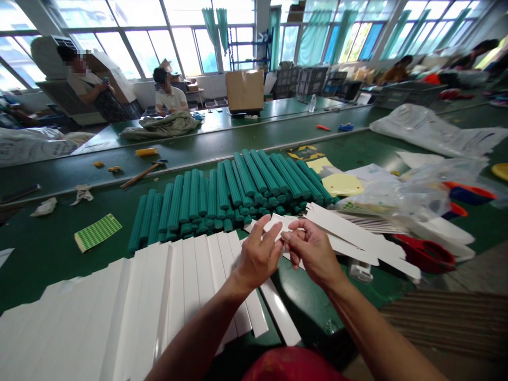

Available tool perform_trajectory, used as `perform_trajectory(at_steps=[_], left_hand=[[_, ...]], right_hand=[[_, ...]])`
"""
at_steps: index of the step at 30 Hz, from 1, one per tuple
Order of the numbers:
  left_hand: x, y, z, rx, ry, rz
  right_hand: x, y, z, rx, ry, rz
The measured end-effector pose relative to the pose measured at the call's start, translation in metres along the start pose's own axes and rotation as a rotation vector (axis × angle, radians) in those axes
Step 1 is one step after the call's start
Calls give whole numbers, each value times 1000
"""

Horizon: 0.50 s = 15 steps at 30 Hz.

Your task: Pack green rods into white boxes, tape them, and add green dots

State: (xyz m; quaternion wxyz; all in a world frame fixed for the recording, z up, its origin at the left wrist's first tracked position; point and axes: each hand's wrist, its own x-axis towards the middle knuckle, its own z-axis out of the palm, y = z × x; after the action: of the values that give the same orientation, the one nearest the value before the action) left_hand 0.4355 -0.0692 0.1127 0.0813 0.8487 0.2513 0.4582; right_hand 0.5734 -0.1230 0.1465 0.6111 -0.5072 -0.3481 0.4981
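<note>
Both of my hands meet over the near part of the green table. My left hand [260,253] is closed around a small white card piece [277,222], with its fingers behind and over it. The fingertips of my right hand [309,247] pinch the lower right edge of that piece. Beneath and left of my hands, long white cardboard boxes [146,296] lie side by side. Just beyond is a pile of green ribbed rods [222,190]. Flat white card strips [349,233] lie to the right of my right hand.
Red-handled scissors [426,254], a white tape dispenser [360,270] and plastic bags [408,190] lie right. A green sticker sheet [98,232] and hammer [141,174] lie left. Beyond stands a carton [245,92]; several people are at the back.
</note>
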Motion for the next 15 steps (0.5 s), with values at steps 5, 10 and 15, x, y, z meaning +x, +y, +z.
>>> perform_trajectory(at_steps=[5,10,15], left_hand=[[12,-7,-10,-114,-38,31],[16,-11,-7,-200,9,17],[13,-15,7,-60,161,-93]], right_hand=[[14,22,-6,-103,-19,-113],[27,54,-15,-535,135,-252],[30,99,-22,-1053,95,-456]])
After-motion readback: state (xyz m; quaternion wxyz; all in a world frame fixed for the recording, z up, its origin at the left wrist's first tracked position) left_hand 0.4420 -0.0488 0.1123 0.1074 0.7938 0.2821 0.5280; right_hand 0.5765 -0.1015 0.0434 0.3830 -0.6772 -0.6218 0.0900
